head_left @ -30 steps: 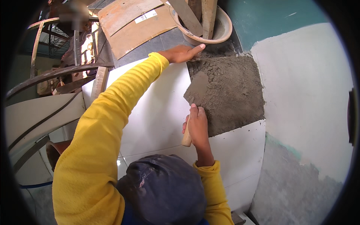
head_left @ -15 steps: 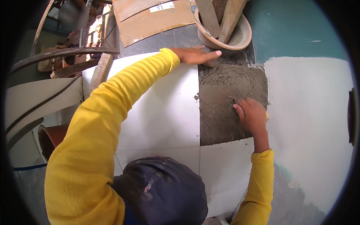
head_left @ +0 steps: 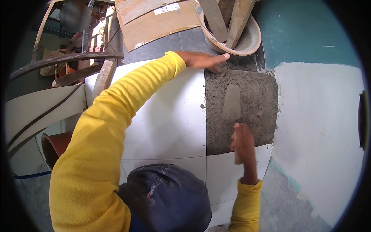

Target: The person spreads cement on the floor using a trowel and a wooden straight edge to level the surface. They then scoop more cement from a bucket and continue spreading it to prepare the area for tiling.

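Observation:
A square patch of grey mortar lies between white floor tiles and the white lower wall. My right hand is closed round the handle of a trowel, its flat blade over the middle of the mortar. I cannot tell whether the blade presses into it. At the patch's far left corner my left hand leans near the tile's far edge, fingers stretched out, holding nothing. Some of its fingertips are hidden.
Wood pieces stand in a round basin just beyond the mortar. Flattened cardboard lies on dark floor tiles. A reddish-brown bucket lies tipped at left, near a metal frame. My dark-clad knee is close below.
My right hand has drawn back toward me and turned, so the trowel blade now shows, pointing away. The left hand has stayed nearly in place.

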A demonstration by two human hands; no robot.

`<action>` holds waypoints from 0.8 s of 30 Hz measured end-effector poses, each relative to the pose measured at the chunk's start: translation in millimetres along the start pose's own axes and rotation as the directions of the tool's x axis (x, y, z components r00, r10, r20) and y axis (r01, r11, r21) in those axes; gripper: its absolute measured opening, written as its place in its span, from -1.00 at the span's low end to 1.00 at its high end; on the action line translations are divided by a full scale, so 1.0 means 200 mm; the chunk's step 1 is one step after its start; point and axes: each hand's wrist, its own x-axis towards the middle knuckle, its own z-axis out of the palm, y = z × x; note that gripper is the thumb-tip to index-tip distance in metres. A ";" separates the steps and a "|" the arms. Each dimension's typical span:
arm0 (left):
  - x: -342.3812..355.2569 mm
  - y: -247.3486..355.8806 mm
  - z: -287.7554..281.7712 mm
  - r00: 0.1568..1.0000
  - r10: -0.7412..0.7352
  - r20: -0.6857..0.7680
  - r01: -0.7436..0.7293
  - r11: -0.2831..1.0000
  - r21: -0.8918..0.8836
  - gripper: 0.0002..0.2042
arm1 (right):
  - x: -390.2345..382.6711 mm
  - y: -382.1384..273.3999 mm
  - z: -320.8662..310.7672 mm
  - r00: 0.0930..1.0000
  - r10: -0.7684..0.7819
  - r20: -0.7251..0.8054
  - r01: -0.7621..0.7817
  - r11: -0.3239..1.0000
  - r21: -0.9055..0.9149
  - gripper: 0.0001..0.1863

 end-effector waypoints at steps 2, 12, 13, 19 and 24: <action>0.02 0.03 0.01 1.000 -0.009 0.015 0.009 1.000 0.007 0.12 | -0.04 -0.02 0.14 0.999 -0.026 -0.038 0.025 0.999 -0.033 -0.54; 0.00 0.07 0.02 1.000 -0.014 -0.004 0.014 0.997 0.079 0.14 | -0.12 -0.11 0.19 0.879 -0.407 -0.249 0.231 0.820 -0.523 -0.64; 0.00 0.07 0.02 1.000 -0.021 -0.014 0.022 0.996 0.090 0.14 | -0.16 -0.08 0.21 0.854 -0.467 -0.230 0.296 0.799 -0.523 -0.65; 0.02 0.03 0.02 0.998 0.047 -0.047 -0.045 0.998 0.037 0.14 | -0.18 0.02 0.37 0.883 -0.394 -0.254 0.218 0.824 -0.524 -0.67; 0.02 0.05 0.00 0.986 0.053 -0.159 -0.052 0.999 0.009 0.14 | -0.03 -0.16 0.31 0.865 -0.459 -0.202 0.308 0.804 -0.508 -0.68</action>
